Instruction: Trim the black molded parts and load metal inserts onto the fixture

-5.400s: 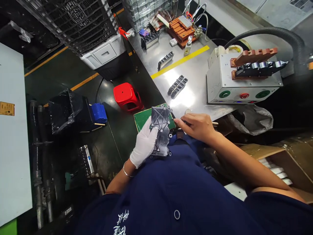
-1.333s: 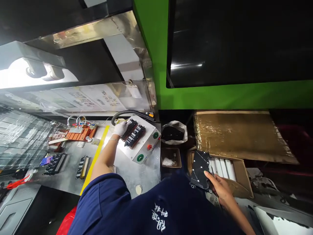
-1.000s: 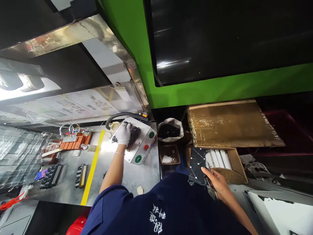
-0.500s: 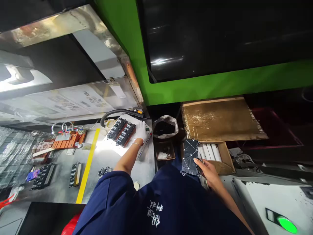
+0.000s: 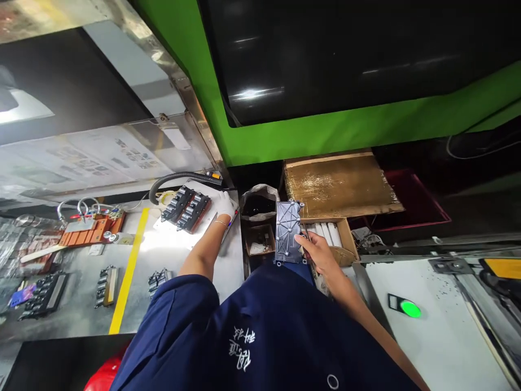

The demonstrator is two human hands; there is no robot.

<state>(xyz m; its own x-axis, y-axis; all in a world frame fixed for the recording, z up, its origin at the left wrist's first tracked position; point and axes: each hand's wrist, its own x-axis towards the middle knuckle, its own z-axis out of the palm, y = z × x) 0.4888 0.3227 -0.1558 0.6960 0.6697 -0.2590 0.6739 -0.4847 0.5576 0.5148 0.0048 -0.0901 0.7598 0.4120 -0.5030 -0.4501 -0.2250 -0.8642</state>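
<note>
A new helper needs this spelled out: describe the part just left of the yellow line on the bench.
Find the metal bench on the left, then the yellow line across it. Just left of that line lies a slim dark part. A tan strip runs along its side, while the larger dark part further left has a grey strip.

Bright green wall frame (image 5: 252,142); plain navy shirt cuff (image 5: 191,288).
</note>
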